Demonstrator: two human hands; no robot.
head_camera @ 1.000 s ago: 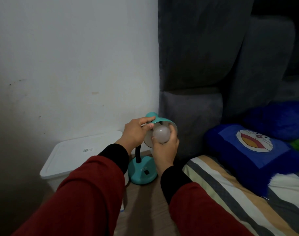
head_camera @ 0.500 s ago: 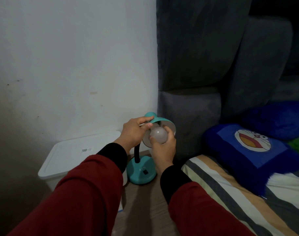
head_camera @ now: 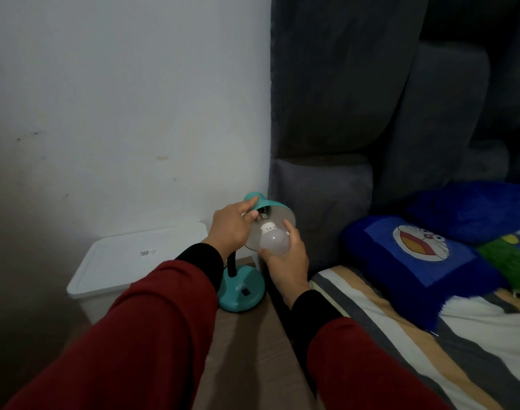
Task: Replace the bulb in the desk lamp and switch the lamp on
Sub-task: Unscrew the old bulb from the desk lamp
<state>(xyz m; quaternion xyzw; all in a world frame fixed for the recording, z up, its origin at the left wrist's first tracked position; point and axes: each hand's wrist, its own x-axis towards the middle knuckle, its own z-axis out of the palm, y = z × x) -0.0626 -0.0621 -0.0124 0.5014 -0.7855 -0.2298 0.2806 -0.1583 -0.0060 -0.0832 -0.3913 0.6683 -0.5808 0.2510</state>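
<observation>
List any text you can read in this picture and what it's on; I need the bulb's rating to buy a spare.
Bulb, collar print: dark marks, too small and blurred to read; no rating legible.
White box lid, sticker: a code-like square with grey marks, unreadable.
Lamp base, beside the black switch: faint raised letters, unreadable.
Blue cushion: a cartoon face only, no words.

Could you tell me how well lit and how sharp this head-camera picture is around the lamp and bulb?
Head view: dim and bluish, no lamp glow; the bulb in the right hand looks unlit yet reads clearly, as does the shade gripped by the left hand; corners darken, and the wide lens bows the sleeves.
</observation>
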